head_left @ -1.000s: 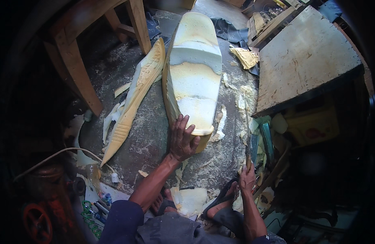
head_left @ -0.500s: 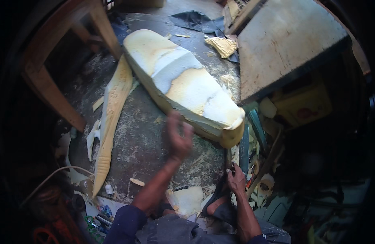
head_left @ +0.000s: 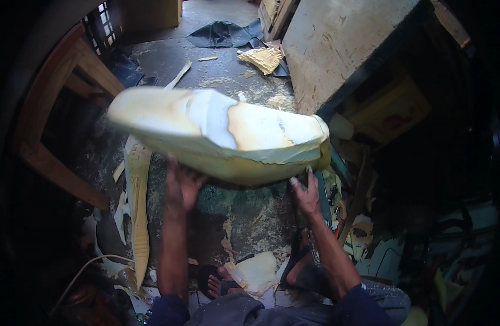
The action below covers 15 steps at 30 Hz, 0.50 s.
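A long cream-and-white foam seat pad (head_left: 261, 127), shaped like a motorcycle seat, lies crosswise in front of me, its left end blurred by motion. My left hand (head_left: 184, 187) is at its near lower edge, left of the middle, palm up, with the thumb against the side and the other fingers partly hidden beneath. At the right end, my right hand (head_left: 307, 195) has its thumb and fingers on the lower edge. Left of my left forearm lies a long, narrow yellowish foam strip (head_left: 139, 212), its upper end under the pad.
A wooden frame (head_left: 60, 130) stands at the left, a slanted board (head_left: 342, 49) at the far right. Black sheet material (head_left: 223, 33) and a torn foam chunk (head_left: 262, 58) lie beyond the pad. Foam scraps (head_left: 255, 271) litter the floor by my feet.
The seat pad has turned from a diagonal to nearly crosswise, its far end swinging left and nearer. My left hand has moved left to its near edge; my right hand has risen to its right end.
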Each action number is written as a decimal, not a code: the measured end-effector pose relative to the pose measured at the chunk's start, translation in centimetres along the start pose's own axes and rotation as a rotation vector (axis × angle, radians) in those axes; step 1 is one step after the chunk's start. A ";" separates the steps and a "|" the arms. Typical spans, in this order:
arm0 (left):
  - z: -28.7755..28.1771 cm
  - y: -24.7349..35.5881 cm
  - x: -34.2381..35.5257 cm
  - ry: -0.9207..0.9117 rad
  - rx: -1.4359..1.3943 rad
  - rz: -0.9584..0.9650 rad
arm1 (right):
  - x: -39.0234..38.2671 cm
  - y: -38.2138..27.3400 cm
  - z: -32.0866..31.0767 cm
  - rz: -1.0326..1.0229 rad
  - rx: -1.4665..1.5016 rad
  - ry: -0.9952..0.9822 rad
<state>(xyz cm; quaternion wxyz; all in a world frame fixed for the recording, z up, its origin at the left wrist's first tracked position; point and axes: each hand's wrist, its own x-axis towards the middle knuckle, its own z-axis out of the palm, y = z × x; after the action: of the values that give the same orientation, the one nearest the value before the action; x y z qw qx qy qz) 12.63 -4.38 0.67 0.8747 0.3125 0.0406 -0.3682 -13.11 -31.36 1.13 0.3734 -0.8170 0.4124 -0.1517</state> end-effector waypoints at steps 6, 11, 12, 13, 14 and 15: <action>-3.4 -10.7 -16.4 0.083 -0.031 -0.143 | 1.3 2.5 -0.3 0.080 0.210 -0.079; -5.4 -13.0 -27.2 0.059 0.037 -0.312 | -1.5 2.1 2.1 0.211 0.222 -0.188; -5.2 -12.9 -29.4 0.120 0.016 -0.370 | -1.8 1.6 2.8 0.145 0.182 -0.278; -4.9 -12.7 -31.0 0.200 0.015 -0.419 | -1.9 1.2 3.4 0.193 0.048 -0.407; -4.9 -12.5 -31.3 0.276 0.072 -0.492 | -1.8 0.8 4.1 0.050 0.172 -0.412; -4.7 -12.0 -31.6 0.235 0.012 -0.525 | -1.5 0.4 4.6 -0.001 0.197 -0.510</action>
<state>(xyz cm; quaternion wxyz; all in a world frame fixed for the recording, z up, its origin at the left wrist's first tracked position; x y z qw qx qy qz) -17.60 11.46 0.21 0.7369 0.3371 0.2189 -0.5435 -11.68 -28.10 -2.22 0.5428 -0.7887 0.2879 0.0190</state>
